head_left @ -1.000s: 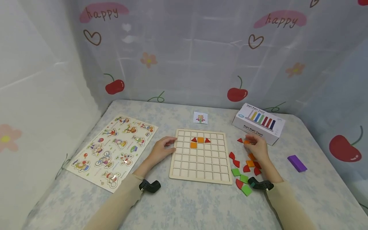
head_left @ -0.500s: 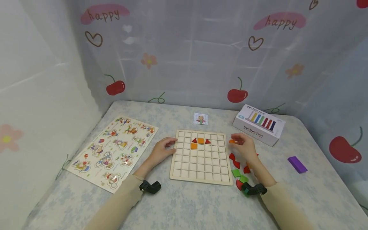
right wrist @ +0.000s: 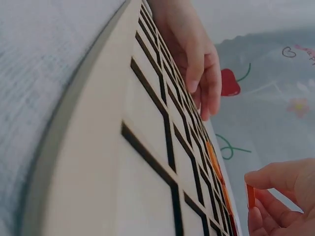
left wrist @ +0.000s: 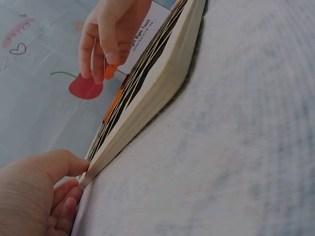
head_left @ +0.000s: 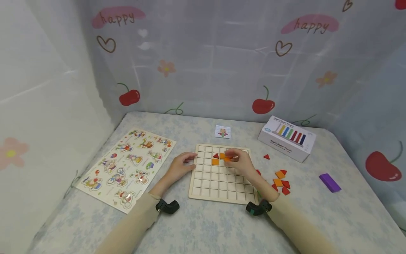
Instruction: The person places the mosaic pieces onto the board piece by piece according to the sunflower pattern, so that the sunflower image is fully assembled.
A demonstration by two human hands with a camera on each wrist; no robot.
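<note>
A wooden grid board (head_left: pixel 218 185) lies mid-table. My left hand (head_left: pixel 180 165) grips its left edge, the thumb on the rim and the other fingers curled at the side in the left wrist view. Above the upper part of the grid, my right hand (head_left: pixel 243 163) pinches an orange tile (right wrist: pixel 251 195) between thumb and fingertips, slightly clear of the board. Set in the grid are a red triangle (head_left: pixel 216 155), an orange square (head_left: pixel 215 162) and another orange square partly visible beside my fingertips. The right hand hides the cells to their right.
Loose orange tiles (head_left: pixel 278 182) and red pieces lie right of the board, some behind my forearm. A small patterned card (head_left: pixel 223 131) is behind it. A white box (head_left: pixel 287 137), a purple block (head_left: pixel 330 182) and a picture puzzle board (head_left: pixel 127 169) stand around.
My right hand has picked up an orange tile from the right side and carried it leftward over the board. The left hand has stayed at the board's left edge.
</note>
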